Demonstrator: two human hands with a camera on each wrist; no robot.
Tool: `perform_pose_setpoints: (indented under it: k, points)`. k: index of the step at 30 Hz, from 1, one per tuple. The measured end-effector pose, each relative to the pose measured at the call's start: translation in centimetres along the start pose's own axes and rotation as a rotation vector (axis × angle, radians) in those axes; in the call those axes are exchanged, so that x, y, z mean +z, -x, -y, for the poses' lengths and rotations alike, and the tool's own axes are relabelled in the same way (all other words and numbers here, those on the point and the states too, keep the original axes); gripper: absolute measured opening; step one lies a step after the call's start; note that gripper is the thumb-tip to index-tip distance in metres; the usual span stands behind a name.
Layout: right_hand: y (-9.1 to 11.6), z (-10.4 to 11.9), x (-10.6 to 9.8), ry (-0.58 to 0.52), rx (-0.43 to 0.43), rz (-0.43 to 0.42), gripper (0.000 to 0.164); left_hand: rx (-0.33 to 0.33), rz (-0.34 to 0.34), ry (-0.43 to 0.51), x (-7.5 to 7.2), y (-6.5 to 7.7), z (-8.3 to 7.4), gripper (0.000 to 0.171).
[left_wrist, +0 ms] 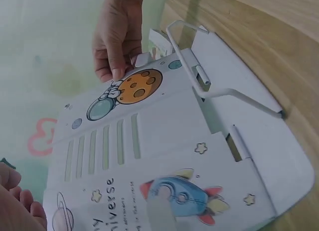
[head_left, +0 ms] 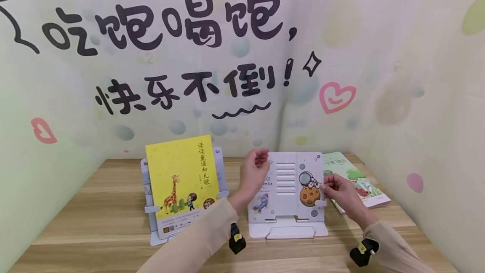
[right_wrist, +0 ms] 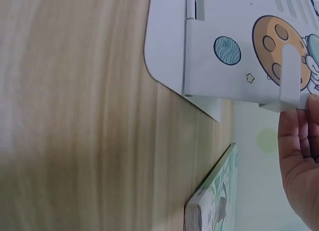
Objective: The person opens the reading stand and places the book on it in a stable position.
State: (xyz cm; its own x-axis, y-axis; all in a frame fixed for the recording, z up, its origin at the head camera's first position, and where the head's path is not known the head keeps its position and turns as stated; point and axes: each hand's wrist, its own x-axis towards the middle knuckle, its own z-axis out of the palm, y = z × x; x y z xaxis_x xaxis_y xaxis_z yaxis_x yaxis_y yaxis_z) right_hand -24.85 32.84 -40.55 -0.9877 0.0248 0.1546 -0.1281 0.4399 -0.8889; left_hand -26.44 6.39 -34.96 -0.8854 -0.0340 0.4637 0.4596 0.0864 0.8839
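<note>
A white book stand (head_left: 286, 205) with an astronaut, an orange planet and a rocket printed on it stands upright and leans back on the table. My right hand (head_left: 342, 193) pinches its right edge between thumb and fingers, just above a small white page clip (right_wrist: 290, 76); the right wrist view shows the thumb on the front face. Beside the upper left corner is my left hand (head_left: 254, 176), fingers loosely bent. In the left wrist view those fingers (left_wrist: 27, 198) appear apart from the panel. A wire-like white support (left_wrist: 219, 93) crosses the stand's lower front.
To the left, a second stand (head_left: 221, 167) holds a yellow book (head_left: 178, 172) with a giraffe on its cover. A green illustrated book (head_left: 350, 172) lies flat on the wooden table (head_left: 94, 214) behind my right hand. A printed curtain (head_left: 189, 96) closes off the back.
</note>
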Motion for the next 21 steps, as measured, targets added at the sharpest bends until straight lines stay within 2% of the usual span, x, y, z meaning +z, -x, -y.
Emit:
perform_pose_setpoints:
  k: [2, 4, 9, 13, 16, 21]
  points:
    - [0.3, 0.1, 0.3, -0.013, 0.012, -0.019, 0.02, 0.07, 0.062, -0.056, 0.9, -0.4, -0.5, 0.029]
    - [0.6, 0.3, 0.5, -0.045, 0.022, -0.03, 0.021, 0.102, 0.118, -0.119, 1.7, -0.8, -1.0, 0.029]
    - [1.3, 0.7, 1.3, -0.114, 0.029, -0.067, 0.02, 0.149, 0.222, -0.29, 3.2, -1.4, -1.9, 0.029]
    - [2.0, 1.0, 1.9, -0.111, 0.025, -0.102, 0.017, 0.196, 0.293, -0.416, 4.0, -1.6, -2.0, 0.032]
    - [2.6, 1.3, 2.3, -0.11, 0.017, -0.118, 0.016, 0.248, 0.319, -0.513, 4.4, -1.6, -1.8, 0.031]
    - [3.6, 1.6, 2.9, -0.122, -0.012, -0.148, 0.016, 0.338, 0.315, -0.645, 4.9, -1.5, -1.5, 0.023]
